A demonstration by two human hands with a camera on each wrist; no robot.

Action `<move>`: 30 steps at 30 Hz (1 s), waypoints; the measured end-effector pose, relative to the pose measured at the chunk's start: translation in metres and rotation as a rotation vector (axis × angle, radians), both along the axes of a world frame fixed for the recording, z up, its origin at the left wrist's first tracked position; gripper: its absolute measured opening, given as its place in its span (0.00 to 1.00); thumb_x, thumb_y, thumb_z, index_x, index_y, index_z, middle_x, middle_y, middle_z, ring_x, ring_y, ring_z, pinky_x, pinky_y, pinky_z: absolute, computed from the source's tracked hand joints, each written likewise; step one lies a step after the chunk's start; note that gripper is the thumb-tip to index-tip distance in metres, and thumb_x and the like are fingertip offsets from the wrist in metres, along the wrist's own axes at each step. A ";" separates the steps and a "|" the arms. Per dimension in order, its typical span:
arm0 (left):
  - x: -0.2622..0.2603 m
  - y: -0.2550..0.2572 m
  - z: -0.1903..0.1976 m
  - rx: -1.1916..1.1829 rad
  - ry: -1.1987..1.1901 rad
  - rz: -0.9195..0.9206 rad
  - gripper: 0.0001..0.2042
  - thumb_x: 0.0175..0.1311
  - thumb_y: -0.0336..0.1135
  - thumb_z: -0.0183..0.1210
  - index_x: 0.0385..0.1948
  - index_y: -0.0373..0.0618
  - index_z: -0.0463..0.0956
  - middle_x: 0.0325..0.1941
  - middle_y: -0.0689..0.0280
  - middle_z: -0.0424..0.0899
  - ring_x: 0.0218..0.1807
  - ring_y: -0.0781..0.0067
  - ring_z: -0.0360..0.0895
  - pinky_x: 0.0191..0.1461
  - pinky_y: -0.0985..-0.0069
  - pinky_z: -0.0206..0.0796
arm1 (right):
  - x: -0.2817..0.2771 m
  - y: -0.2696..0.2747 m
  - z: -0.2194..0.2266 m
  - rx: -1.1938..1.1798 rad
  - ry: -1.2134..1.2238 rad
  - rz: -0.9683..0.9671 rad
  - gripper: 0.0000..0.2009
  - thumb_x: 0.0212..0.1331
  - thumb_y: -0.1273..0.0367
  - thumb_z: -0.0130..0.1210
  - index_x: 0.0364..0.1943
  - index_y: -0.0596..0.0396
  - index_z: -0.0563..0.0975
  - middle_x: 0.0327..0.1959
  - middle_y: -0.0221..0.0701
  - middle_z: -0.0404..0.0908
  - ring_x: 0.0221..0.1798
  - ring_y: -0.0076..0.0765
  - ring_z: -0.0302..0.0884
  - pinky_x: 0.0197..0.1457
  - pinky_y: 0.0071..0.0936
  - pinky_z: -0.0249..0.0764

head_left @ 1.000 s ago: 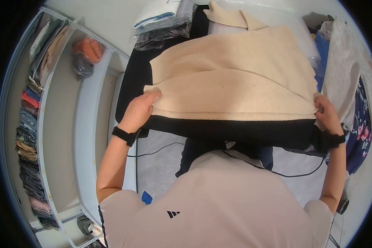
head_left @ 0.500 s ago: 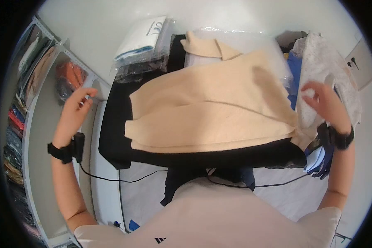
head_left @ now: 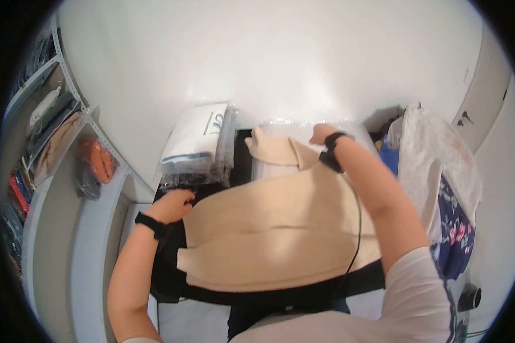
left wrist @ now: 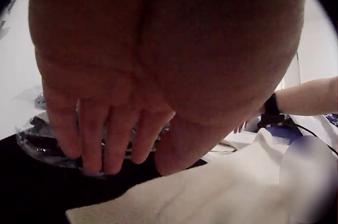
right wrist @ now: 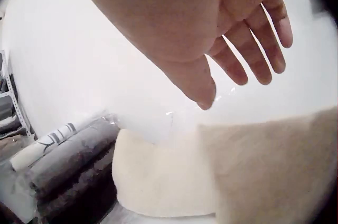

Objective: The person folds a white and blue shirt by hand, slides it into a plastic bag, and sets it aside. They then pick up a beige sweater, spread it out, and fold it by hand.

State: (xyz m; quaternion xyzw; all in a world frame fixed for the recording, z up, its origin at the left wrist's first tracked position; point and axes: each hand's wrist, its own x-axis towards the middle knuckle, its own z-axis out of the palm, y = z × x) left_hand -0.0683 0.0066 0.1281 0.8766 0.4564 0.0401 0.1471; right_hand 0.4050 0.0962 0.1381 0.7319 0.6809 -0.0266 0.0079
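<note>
A cream knit garment lies folded on a black table top, with a flap sticking out at its far end. My left hand is at the garment's far left corner. Its fingers point straight down over the black top, beside the cream edge, and hold nothing. My right hand reaches across the garment to its far end. Its fingers are spread and straight above the cream flap and a clear plastic bag.
A stack of bagged clothes sits at the table's far left corner, close to my left hand. Metal shelves with folded clothes stand at the left. A pile of white lace and floral fabric lies at the right. A white wall is behind.
Both hands let go of the garment's near edge, lifted, and moved to its far side. The right arm now stretches across the garment. The head view has tilted up towards the wall.
</note>
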 end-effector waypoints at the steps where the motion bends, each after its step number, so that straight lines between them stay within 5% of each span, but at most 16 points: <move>1: 0.004 -0.003 -0.001 -0.039 0.028 0.041 0.17 0.53 0.30 0.54 0.46 0.36 0.74 0.47 0.49 0.78 0.52 0.51 0.74 0.56 0.65 0.66 | -0.007 0.007 -0.008 -0.005 0.045 -0.067 0.22 0.47 0.56 0.57 0.37 0.64 0.80 0.43 0.48 0.79 0.49 0.50 0.76 0.52 0.39 0.72; 8: 0.011 -0.003 -0.013 -0.139 -0.106 0.068 0.18 0.53 0.30 0.53 0.48 0.36 0.72 0.45 0.51 0.79 0.50 0.52 0.75 0.54 0.65 0.66 | -0.021 0.022 -0.046 -0.102 0.118 -0.078 0.24 0.51 0.55 0.54 0.37 0.68 0.79 0.42 0.52 0.79 0.47 0.52 0.77 0.51 0.39 0.72; 11: 0.011 0.000 -0.017 -0.149 -0.090 0.047 0.16 0.52 0.29 0.54 0.45 0.37 0.74 0.40 0.52 0.79 0.43 0.54 0.76 0.47 0.67 0.68 | -0.005 0.030 -0.052 -0.100 0.047 -0.034 0.18 0.50 0.61 0.53 0.38 0.61 0.80 0.41 0.46 0.81 0.45 0.49 0.78 0.50 0.39 0.72; 13: 0.012 0.006 -0.023 -0.161 -0.121 0.039 0.13 0.51 0.27 0.54 0.39 0.38 0.76 0.32 0.54 0.79 0.36 0.58 0.75 0.39 0.70 0.67 | 0.008 0.023 -0.038 0.244 0.160 -0.099 0.13 0.53 0.65 0.49 0.38 0.52 0.80 0.40 0.43 0.81 0.43 0.51 0.77 0.50 0.40 0.72; 16: 0.015 0.006 -0.028 -0.009 -0.168 -0.024 0.10 0.48 0.24 0.53 0.33 0.37 0.78 0.29 0.54 0.77 0.36 0.55 0.75 0.40 0.68 0.68 | 0.023 0.010 0.001 0.722 0.277 -0.187 0.11 0.57 0.63 0.49 0.38 0.52 0.78 0.37 0.45 0.80 0.43 0.54 0.76 0.46 0.44 0.72; 20: 0.021 -0.010 -0.018 0.058 -0.298 0.003 0.07 0.48 0.23 0.52 0.30 0.39 0.77 0.29 0.57 0.74 0.34 0.58 0.73 0.39 0.69 0.66 | 0.056 -0.010 0.015 0.685 0.800 -0.001 0.10 0.57 0.66 0.53 0.39 0.55 0.77 0.33 0.40 0.81 0.38 0.39 0.79 0.43 0.31 0.72; 24: 0.015 -0.027 -0.014 0.067 -0.364 -0.026 0.07 0.48 0.22 0.52 0.29 0.38 0.76 0.27 0.59 0.71 0.32 0.61 0.71 0.36 0.72 0.64 | 0.059 -0.081 0.032 0.489 0.946 0.140 0.12 0.56 0.68 0.54 0.42 0.58 0.75 0.39 0.31 0.80 0.45 0.27 0.74 0.52 0.23 0.66; 26: 0.012 -0.044 -0.010 0.039 -0.330 -0.003 0.07 0.49 0.21 0.52 0.31 0.37 0.74 0.28 0.62 0.69 0.33 0.65 0.70 0.37 0.75 0.63 | 0.047 -0.130 0.041 0.515 0.845 0.151 0.12 0.56 0.70 0.54 0.43 0.58 0.75 0.51 0.33 0.76 0.56 0.30 0.70 0.61 0.25 0.62; 30: 0.009 -0.069 -0.006 0.193 -0.414 -0.114 0.08 0.47 0.19 0.53 0.29 0.39 0.76 0.28 0.62 0.71 0.34 0.63 0.72 0.39 0.73 0.65 | 0.040 -0.211 0.044 0.556 0.684 0.272 0.07 0.52 0.74 0.56 0.34 0.60 0.73 0.61 0.35 0.69 0.65 0.34 0.62 0.68 0.29 0.55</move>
